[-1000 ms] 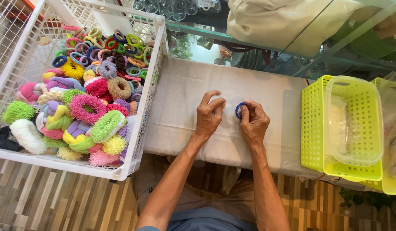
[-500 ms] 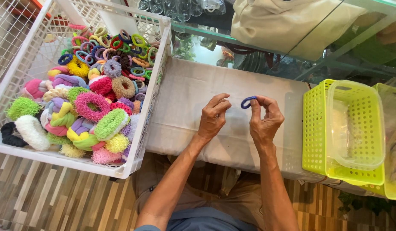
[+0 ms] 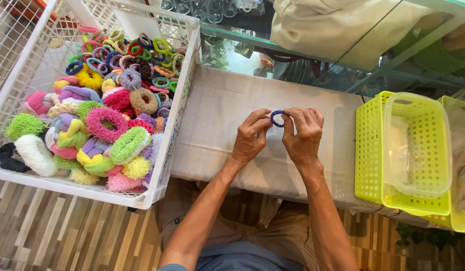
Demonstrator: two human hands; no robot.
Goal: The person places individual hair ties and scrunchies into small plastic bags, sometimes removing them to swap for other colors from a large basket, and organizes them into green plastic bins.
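Partly hidden by fingertips, one blue hair tie sits pinched between the left hand and right hand; two yellow baskets run off-frame.

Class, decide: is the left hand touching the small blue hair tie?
Touching. The head view shows the left hand's fingertips pinching the blue hair tie against the right hand.
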